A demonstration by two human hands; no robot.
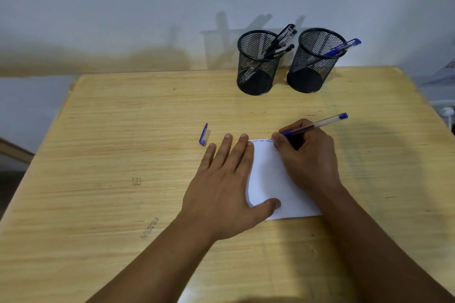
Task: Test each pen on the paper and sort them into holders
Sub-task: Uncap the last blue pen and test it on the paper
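Right hand (307, 155) fingers pinch the blue pen (312, 126) (tip on paper (270, 174)); left hand (221, 189) fingers spread, pinning it flat.

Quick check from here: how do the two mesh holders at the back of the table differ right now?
The left holder holds black pens; the right holder holds blue pens. The left holder looks fuller than the right one. The left one stands slightly nearer the person. Both are black mesh cups, upright, side by side near the wall.

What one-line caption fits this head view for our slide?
Right hand tests a blue pen on paper steadied by the left hand.
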